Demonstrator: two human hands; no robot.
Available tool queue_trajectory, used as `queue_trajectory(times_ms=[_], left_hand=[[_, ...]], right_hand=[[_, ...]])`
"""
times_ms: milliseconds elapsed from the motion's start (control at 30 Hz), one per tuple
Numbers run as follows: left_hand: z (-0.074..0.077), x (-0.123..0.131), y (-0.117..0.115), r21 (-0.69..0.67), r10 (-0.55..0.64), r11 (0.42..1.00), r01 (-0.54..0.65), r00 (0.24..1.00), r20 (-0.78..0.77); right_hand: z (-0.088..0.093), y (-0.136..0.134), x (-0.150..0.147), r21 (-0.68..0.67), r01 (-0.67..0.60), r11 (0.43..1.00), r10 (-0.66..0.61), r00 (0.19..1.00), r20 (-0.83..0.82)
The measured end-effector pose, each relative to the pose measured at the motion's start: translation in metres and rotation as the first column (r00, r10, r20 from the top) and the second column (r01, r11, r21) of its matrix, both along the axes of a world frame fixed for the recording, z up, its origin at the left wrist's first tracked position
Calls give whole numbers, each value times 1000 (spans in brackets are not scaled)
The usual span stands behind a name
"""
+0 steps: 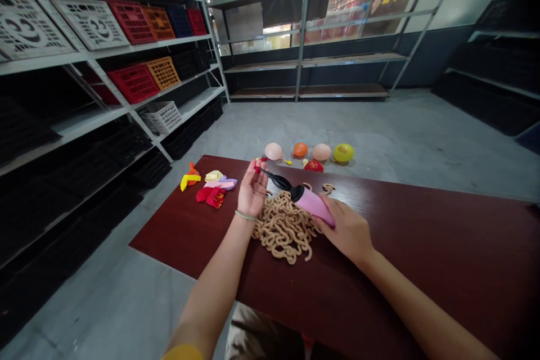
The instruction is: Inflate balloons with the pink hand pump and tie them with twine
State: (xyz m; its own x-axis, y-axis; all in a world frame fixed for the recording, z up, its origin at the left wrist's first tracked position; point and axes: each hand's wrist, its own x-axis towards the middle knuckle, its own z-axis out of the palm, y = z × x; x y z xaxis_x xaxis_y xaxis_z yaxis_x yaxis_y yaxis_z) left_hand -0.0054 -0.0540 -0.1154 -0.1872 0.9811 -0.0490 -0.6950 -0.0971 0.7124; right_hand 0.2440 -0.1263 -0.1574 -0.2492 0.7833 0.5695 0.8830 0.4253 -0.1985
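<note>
My right hand is wrapped round the pink body of a hand balloon pump, whose black nozzle slants up to the left. At the nozzle's tip, my left hand pinches a small red balloon, palm facing up. Most of that balloon is hidden by the fingers. Beneath the pump lies a heap of tan, S-shaped curved pieces, with a few loose ones behind it. Left of my left hand are flat balloons: a yellow one, a lilac one and red ones, among others.
The dark red table stands in front of me. Beyond its far edge, several inflated balloons sit on the grey floor. Shelving with plastic crates runs along the left. Metal racks stand at the back.
</note>
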Motion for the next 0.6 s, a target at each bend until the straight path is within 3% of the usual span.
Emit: queue_trajectory(times_ms=[467, 600], left_hand=[[-2, 2, 0, 124, 65, 991, -51, 991, -115], [0, 6, -1, 146, 52, 988, -43, 997, -64]], right_hand=[[2, -1, -3, 6, 16, 1000, -16, 998, 58], [2, -2, -4, 14, 27, 1000, -28, 998, 52]])
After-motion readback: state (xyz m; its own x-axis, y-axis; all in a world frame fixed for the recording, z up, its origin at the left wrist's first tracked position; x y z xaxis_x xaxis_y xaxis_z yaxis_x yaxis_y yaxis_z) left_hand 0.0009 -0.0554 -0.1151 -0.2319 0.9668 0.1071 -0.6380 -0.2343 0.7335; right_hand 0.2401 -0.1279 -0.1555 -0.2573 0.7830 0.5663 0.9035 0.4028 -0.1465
